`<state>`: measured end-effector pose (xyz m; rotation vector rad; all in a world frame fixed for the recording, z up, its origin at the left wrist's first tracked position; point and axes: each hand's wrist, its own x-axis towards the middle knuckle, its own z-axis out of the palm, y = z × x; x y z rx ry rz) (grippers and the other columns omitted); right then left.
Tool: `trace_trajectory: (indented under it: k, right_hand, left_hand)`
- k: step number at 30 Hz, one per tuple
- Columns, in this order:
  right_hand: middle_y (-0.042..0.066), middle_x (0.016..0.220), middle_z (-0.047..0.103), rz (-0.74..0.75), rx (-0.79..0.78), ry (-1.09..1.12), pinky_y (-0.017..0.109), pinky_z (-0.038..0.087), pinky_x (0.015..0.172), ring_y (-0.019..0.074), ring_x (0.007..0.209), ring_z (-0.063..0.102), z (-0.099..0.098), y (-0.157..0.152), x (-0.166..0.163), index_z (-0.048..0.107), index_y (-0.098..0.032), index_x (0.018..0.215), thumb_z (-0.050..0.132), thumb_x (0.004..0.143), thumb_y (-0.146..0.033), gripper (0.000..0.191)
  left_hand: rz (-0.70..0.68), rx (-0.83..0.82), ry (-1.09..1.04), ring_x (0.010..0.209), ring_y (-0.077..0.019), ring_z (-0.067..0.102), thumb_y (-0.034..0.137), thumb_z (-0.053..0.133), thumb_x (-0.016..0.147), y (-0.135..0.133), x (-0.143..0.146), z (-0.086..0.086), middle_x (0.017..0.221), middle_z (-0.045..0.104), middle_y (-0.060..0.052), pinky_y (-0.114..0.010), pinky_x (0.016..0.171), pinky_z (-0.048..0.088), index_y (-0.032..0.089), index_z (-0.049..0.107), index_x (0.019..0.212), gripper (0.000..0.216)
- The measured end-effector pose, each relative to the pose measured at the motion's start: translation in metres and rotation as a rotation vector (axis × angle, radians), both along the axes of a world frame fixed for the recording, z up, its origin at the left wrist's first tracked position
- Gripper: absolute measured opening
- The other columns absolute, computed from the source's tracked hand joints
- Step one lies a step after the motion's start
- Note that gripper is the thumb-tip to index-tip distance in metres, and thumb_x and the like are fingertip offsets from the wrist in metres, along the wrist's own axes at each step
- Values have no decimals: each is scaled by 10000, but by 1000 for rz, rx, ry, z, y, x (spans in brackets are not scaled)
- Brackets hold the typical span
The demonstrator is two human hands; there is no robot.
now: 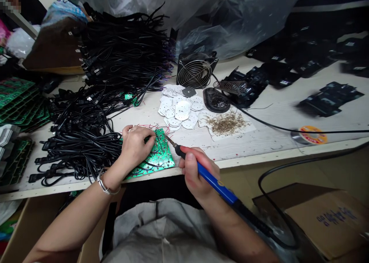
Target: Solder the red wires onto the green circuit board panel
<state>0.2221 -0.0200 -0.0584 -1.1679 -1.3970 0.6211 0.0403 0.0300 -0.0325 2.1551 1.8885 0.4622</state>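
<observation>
Board: green, one panel; lay at the front edge of the bench, just right of the near cords. Thin red wires stuck out along its far side; dark leads crossed its face.

Left hand: rested over the left part of the board, fingers curled, a silver bracelet at the wrist. Whether the fingertips pinched a lead or only pressed the board could not be told.

Right hand: grasped the iron, a blue-handled soldering tool, thumb and fingers closed around the grip. The tip pointed at the board's far right corner; contact could not be told.

Behind the board: white plates, heaped loosely; beyond these, one black fan, upright, with a round wire guard.

Right of the plates: one black dish with dark contents; one wire coil behind it; one paper strewn with brown bits, in front.

Far right: black housings, several; one solder reel, orange-labelled, near the bench edge.

Far left: green panels, stacked. Back left: a large pile of black cables.

Below the bench, right: one carton, marked by hand.
</observation>
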Motion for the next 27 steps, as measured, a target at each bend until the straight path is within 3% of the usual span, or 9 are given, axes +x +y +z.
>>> trace_trajectory:
  k: [4, 10, 16, 27]
  right_hand:
    - [23, 679, 706, -10, 4, -6, 285, 570, 541, 150, 544, 650, -1, 0, 0, 685, -192, 967, 525, 918, -237, 174]
    - [13, 693, 723, 21, 79, -38, 286, 572, 557, 134, 496, 638, -1, 2, -2, 681, -194, 935, 518, 905, -193, 166]
    - [4, 708, 733, 51, 131, -99, 269, 554, 556, 113, 465, 627, 1, 6, -4, 675, -181, 906, 511, 896, -144, 168]
    - [-15, 613, 699, 67, 176, -179, 248, 526, 551, 117, 498, 633, 4, 13, -4, 677, -173, 874, 490, 903, -136, 193]
  left_hand:
    - [-12, -48, -22, 1006, -224, 632, 239, 536, 866, 0, -1, 4, 976, 746, -8, -503, 1036, 249, 243, 672, 822, 143]
    - [-101, -116, 108, 1046, -269, 593, 197, 494, 835, 5, 5, 13, 1059, 703, -71, -505, 962, 330, 199, 632, 719, 181]
    - [-155, -223, 177, 1029, -288, 599, 167, 470, 795, 16, 6, 18, 990, 689, -94, -486, 921, 402, 191, 584, 677, 166]
    - [-113, -169, 123, 1038, -258, 612, 198, 476, 835, 13, 2, 9, 1036, 692, -99, -438, 935, 469, 183, 620, 744, 171]
